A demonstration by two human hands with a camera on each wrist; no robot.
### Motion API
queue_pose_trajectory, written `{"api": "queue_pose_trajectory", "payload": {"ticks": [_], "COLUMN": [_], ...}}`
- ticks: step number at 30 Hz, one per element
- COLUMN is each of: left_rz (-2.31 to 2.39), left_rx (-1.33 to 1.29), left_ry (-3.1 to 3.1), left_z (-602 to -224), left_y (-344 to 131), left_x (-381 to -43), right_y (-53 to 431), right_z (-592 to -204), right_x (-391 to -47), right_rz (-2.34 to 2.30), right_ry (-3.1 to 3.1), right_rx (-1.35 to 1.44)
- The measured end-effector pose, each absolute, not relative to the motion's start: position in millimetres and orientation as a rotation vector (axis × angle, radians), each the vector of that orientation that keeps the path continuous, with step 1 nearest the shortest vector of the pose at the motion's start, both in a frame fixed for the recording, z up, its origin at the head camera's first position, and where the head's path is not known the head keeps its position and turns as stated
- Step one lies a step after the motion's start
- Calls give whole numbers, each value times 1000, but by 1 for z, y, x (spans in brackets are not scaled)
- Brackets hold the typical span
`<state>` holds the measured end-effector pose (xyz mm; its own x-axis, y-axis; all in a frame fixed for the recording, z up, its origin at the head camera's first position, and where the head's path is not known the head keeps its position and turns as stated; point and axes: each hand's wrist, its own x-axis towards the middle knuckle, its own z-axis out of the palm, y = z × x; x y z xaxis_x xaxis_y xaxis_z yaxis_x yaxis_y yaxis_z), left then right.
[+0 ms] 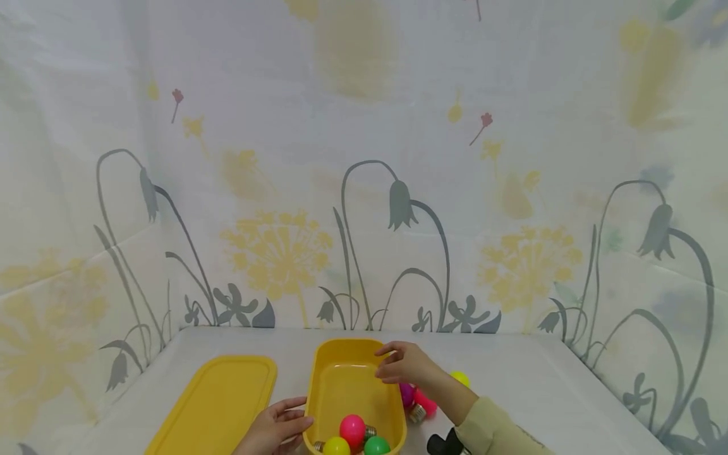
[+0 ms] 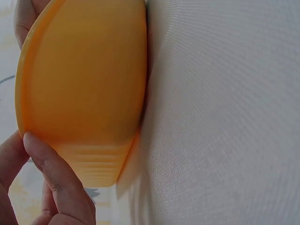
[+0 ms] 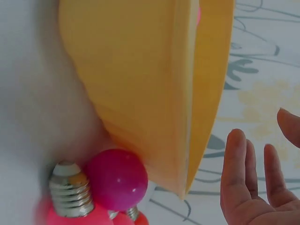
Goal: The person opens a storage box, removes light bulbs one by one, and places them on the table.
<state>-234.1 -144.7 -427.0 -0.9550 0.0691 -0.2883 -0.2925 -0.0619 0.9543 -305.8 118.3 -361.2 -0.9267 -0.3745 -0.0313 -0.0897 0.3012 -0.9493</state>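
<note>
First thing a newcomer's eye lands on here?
Likely the yellow box at bottom center, its near end holding a pink bulb, yellow bulb and green bulb. Next, the yellow lid lying to its left, and the purple globe by its right wall.

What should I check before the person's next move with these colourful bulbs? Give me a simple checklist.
1. Box steadied: ok. The left hand grips the yellow box at its rim.
2. Right hand free: ok. The right hand holds nothing; its fingers are clear of the box.
3. Box uncovered: ok. The yellow lid lies to the box's left.
4. All bulbs inside: not ok. The pink bulb, yellow bulb and green bulb are in, but the purple globe sits outside with others.
5. Black object identified: cannot tell. It is partly cut off by the picture's edge.
</note>
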Motion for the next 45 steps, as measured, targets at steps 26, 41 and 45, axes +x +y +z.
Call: {"api": "queue_pose_trajectory", "payload": {"ticks": [26, 41, 45], "left_rz": [2128, 2156, 2139], "left_rx": [-194, -164, -199], "left_ry": [1993, 1953, 1969], "left_z": [-428, -433, -431], "left_y": [-145, -145, -144], "left_x": [-233, -234, -235], "right_y": [71, 58, 56], "right_z": [-351, -360, -361], "right_x": [-327, -332, -329], "right_rz": [-1212, -638, -550], "right_ry": [2142, 1942, 1957], "right_rx": [-734, -715, -611]}}
